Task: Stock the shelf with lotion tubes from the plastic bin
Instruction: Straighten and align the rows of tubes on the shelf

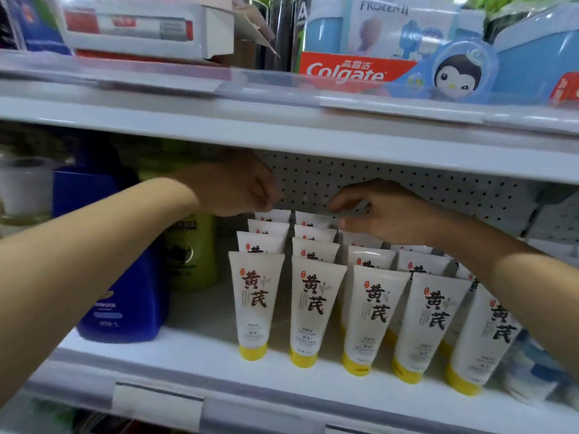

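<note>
Several white lotion tubes with yellow caps stand cap-down in rows on the white shelf [200, 349]; the front-left tube [255, 302] is nearest. My left hand [238, 186] reaches to the back of the first row, its fingertips bunched on the top edge of the rearmost tube [274, 215]. My right hand [385, 211] reaches in beside it, forefinger and thumb closed on the top corner of the second row's rearmost tube [313, 219]. The plastic bin is out of view.
A blue bottle [125, 292] and a green bottle [194, 252] stand left of the tubes. A pegboard back wall [407, 186] is behind. The upper shelf edge [282, 133] hangs low over my hands, carrying Colgate boxes [347, 68]. Blue-and-white packs [532, 374] sit at right.
</note>
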A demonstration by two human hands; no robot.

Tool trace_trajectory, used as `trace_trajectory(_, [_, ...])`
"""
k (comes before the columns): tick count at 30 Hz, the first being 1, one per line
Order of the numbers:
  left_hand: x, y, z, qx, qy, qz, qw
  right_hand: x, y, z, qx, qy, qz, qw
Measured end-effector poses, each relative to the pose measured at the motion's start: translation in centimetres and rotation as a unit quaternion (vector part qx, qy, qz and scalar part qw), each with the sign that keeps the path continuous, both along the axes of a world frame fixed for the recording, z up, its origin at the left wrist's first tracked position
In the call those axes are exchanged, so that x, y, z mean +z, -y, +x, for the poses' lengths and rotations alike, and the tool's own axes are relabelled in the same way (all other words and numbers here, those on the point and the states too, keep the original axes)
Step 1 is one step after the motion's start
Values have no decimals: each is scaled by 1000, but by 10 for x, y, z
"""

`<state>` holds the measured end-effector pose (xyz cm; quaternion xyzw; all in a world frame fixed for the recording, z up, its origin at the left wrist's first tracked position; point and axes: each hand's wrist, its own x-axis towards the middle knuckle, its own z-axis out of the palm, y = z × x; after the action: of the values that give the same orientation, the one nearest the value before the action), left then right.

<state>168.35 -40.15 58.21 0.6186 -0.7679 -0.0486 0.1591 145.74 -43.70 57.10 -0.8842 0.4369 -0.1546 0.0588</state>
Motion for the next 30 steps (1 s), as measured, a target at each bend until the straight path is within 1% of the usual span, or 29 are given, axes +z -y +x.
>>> trace_trajectory(4, [-2, -19, 5, -20, -2, -6, 1000, -2, -15, 1, 17, 13, 15, 1000])
trace_trajectory(6, [-6, -29, 5, -23, 1, 22, 999, -4, -23, 3, 26, 23, 21, 999])
trace_trajectory(8, [-12, -34, 6, -28, -2, 59, 998, -6, -33, 6, 35, 11, 24, 999])
trace_trajectory(9, [-14, -39, 5, -26, 9, 75, 997, -8, -39, 8, 33, 2, 28, 999])
trace_trajectory(11, [-21, -40, 7, -20, 36, 97, 994, -13, -48, 13, 21, -8, 44, 999])
trace_trajectory(14, [-35, -43, 8, 4, 53, 125, 991, -16, -57, 21, -3, -37, 52, 998])
trace_trajectory(16, [-42, -40, 8, 15, 62, 128, 990, -19, -60, 26, -23, -65, 50, 996])
trace_trajectory(20, [-52, -36, 9, 26, 45, 134, 990, -25, -62, 32, -52, -90, 46, 994])
trace_trajectory(22, [-52, -37, 10, 24, 39, 126, 991, -25, -63, 34, -59, -92, 45, 993])
trace_trajectory(27, [-49, -41, 11, -15, 34, 96, 995, -23, -65, 38, -68, -90, 44, 993])
trace_trajectory(30, [-48, -41, 12, -17, 39, 89, 995, -24, -66, 40, -74, -85, 46, 993])
